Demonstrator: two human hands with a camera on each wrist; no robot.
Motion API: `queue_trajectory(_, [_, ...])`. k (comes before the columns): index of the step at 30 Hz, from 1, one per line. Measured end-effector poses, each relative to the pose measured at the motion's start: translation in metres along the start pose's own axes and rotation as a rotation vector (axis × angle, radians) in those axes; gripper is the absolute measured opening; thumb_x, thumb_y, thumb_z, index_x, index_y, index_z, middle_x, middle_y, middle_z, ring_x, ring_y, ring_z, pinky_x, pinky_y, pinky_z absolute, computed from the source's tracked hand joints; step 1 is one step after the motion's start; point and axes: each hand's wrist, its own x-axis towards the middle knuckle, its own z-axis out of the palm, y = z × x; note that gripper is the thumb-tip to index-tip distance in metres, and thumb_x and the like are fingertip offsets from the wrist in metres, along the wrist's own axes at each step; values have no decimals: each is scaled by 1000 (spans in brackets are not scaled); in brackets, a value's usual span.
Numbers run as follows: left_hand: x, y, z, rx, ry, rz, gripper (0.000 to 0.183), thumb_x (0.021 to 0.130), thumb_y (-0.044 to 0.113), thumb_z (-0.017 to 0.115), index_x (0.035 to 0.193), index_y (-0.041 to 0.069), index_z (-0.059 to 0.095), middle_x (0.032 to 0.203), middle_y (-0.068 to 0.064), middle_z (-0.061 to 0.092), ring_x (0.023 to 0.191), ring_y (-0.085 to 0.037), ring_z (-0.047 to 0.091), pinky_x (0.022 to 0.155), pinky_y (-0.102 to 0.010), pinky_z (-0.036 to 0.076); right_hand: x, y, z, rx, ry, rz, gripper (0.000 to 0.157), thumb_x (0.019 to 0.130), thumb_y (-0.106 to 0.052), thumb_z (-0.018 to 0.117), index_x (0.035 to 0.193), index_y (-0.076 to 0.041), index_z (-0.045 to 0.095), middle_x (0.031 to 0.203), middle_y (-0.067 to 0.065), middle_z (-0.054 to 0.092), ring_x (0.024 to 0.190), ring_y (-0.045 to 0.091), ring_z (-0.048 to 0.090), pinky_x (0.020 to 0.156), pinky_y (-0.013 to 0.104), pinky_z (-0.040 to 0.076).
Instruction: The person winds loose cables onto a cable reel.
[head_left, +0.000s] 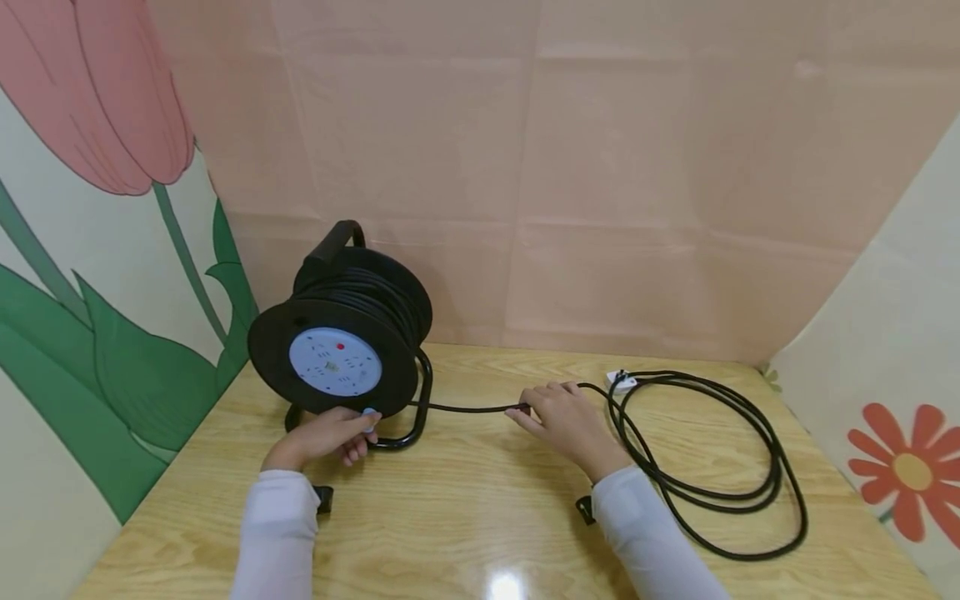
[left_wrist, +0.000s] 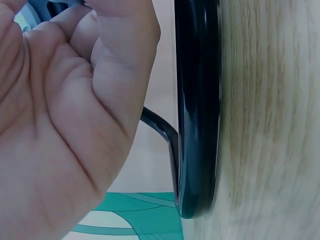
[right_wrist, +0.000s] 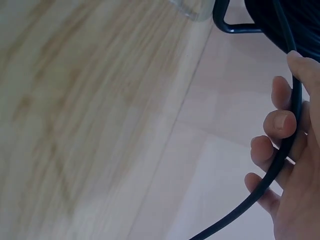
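Note:
A black cable reel (head_left: 330, 358) stands on its tubular frame at the left of the table, its pale blue socket panel facing forward. My left hand (head_left: 326, 437) pinches the light blue crank knob (head_left: 371, 419) at the lower rim of the drum. In the left wrist view the palm hides the knob, and the black frame tube (left_wrist: 197, 110) runs beside it. Black cable (head_left: 468, 409) stretches rightward from the reel to my right hand (head_left: 566, 421). That hand's fingers curl round the cable, seen closely in the right wrist view (right_wrist: 285, 147).
Loose loops of cable (head_left: 780, 475) lie on the right of the wooden table (head_left: 450, 517), with a white plug (head_left: 622, 382) at their back left edge. A pinkish sheet (head_left: 525, 167) rises behind the table. Flower-patterned panels (head_left: 150, 333) flank both sides.

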Motion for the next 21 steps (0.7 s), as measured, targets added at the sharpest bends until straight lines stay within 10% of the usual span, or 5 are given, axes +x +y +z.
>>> queue_trajectory(9, [1, -6, -3, -5, 4, -9, 52, 108, 39, 42, 100, -7, 65, 74, -4, 60, 65, -14, 55, 64, -31, 52, -4, 3, -1, 9, 10, 16, 24, 97, -48, 63, 83, -29, 61, 76, -14, 62, 75, 14, 59, 90, 50, 44])
queue_trajectory(21, [0, -8, -3, -45, 6, -6, 52, 108, 39, 44, 98, -7, 64, 73, -4, 59, 64, -14, 55, 63, -30, 51, -7, -3, -11, 32, 97, -65, 28, 96, -48, 65, 77, -29, 56, 56, -20, 42, 45, 2, 28, 48, 27, 30])
